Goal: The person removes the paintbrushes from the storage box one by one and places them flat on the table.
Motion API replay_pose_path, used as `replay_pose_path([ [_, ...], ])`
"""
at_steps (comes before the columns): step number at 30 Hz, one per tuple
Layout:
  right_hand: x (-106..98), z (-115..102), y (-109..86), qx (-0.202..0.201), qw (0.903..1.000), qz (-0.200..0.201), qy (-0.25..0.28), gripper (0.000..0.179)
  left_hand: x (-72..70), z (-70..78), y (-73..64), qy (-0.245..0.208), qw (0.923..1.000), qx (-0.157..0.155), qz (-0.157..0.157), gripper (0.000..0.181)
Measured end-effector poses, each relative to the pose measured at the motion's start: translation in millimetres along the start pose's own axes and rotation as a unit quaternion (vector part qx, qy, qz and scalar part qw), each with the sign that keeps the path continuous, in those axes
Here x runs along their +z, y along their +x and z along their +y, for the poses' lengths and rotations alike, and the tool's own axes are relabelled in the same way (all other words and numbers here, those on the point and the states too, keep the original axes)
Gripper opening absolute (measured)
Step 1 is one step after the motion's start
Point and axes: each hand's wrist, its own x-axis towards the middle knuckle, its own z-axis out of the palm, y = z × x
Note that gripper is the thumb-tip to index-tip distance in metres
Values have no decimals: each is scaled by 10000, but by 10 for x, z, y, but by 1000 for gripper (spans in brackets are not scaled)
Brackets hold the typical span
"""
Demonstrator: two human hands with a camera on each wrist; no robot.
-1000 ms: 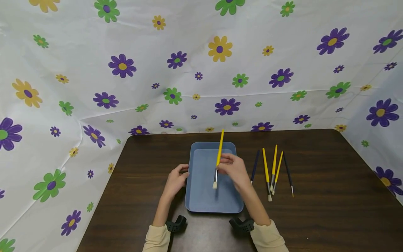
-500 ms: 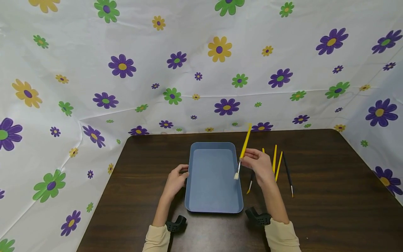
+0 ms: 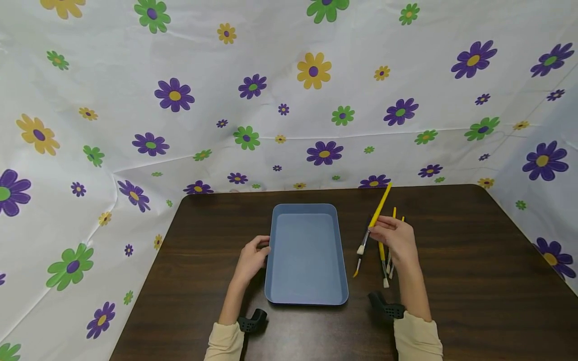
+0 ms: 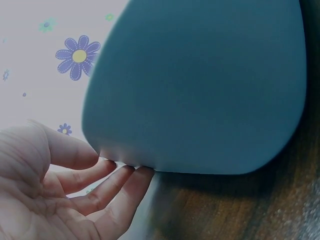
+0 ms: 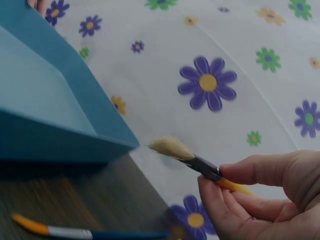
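My right hand (image 3: 397, 240) pinches a yellow-handled paintbrush (image 3: 380, 205) between thumb and fingers near its metal ferrule. In the right wrist view its pale bristles (image 5: 170, 148) point left toward the tray corner. The brush is above the table, right of the blue-grey tray (image 3: 307, 255). Against the tray's left side rests my left hand (image 3: 250, 258). The left wrist view has its thumb and fingertips (image 4: 142, 175) touching the tray's edge. Below the held brush lies a dark-handled brush with an orange tip (image 3: 356, 271).
Beside and under my right hand lie several yellow-handled paintbrushes (image 3: 386, 273), partly hidden by it. The dark wood table (image 3: 203, 225) ends at a white flowered cloth (image 3: 266, 165) behind it. A black wrist mount (image 3: 253, 321) sits on each forearm.
My right hand has carried the yellow paintbrush from over the tray to the right, above the other brushes. My left hand and the tray have stayed put.
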Motion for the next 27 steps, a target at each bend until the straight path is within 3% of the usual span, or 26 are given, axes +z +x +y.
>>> replay_pose_path([
  [8,-199,93,31,219,9987,216,-407,66,1,5,-1,-52,10000,-16,-35,37],
  [27,-749,190,-10,514,9899,-161,-1312,66,15,1,-1,-11,10000,5,-35,36],
])
